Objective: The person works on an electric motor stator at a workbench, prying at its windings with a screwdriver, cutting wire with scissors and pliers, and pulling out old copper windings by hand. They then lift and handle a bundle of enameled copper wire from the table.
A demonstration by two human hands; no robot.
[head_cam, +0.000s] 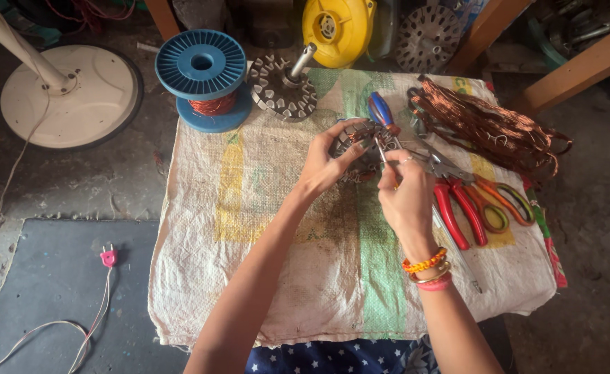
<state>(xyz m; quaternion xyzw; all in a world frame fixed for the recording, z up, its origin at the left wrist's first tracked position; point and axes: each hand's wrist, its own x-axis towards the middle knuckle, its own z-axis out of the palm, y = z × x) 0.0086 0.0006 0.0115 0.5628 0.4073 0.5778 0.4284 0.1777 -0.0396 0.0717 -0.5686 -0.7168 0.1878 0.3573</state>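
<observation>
Work on the sack cloth [263,228], frame centre. Left hand [322,166] grips the motor stator [361,149] by its rim (brace it firmly). Right hand [405,194] pinches 1 thin tool [381,151]; probably guide it slowly between slots.

Your left hand [325,165] and right hand [403,190] meet over the middle of the sack cloth [263,228], both touching the wound stator [361,149] between them. Just right of your right hand lie the pliers [454,201], with the scissors [499,201] beside them, nearer the cloth's right edge. Behind those, at the far right corner, sits the heap of wire coils [488,128]. At the far edge, left of centre, stands the rotor with shaft [284,86]; the wire spool [208,79] stands to its left at the far left corner. Off the cloth, on the floor to your left, lies the plug and cord [108,257].
</observation>
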